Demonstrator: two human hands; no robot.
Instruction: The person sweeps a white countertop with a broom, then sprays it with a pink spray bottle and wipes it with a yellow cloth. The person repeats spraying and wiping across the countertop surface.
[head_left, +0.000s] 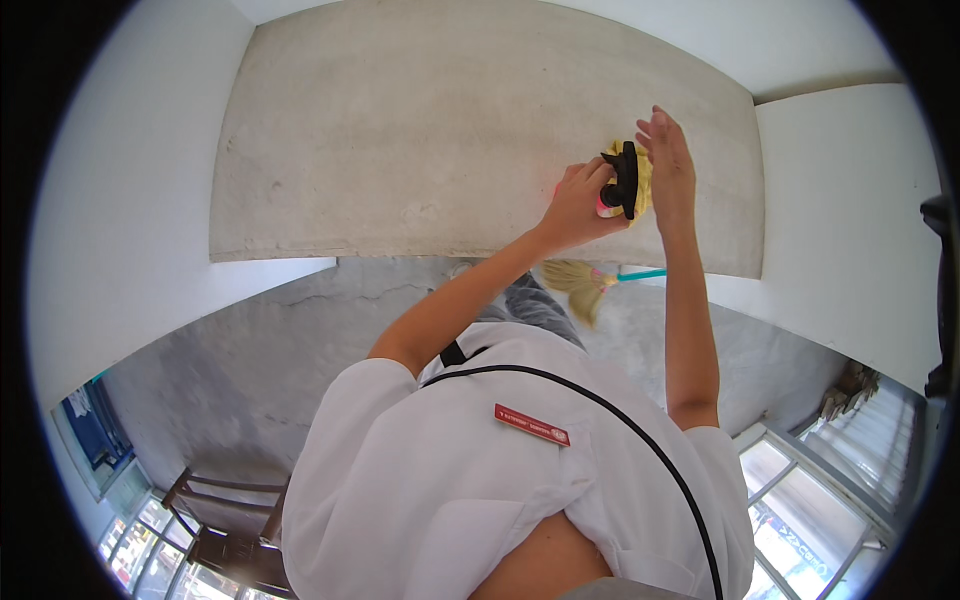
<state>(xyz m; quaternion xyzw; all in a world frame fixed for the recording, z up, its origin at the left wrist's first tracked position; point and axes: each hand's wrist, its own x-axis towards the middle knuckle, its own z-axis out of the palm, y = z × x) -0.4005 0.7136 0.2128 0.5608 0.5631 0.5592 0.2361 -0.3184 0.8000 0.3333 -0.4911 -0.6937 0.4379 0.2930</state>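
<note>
My left hand (577, 206) is closed around a spray bottle (628, 180) with a black trigger head and a pink body, held over the right part of a grey concrete slab (390, 142). Against the far side of the bottle lies a yellow cloth (643, 184); whether a finger touches it cannot be told. Just right of the cloth, my right hand (671, 161) is raised with its fingers extended and nothing seen in it. Much of the bottle's body is hidden by the left hand and the black head.
White walls (840, 202) border the slab at both sides. Below its front edge, a straw broom (577, 285) with a teal handle is over the grey floor (247, 360). A dark wooden chair (232, 495) stands lower left. Windows (810, 517) show at both lower corners.
</note>
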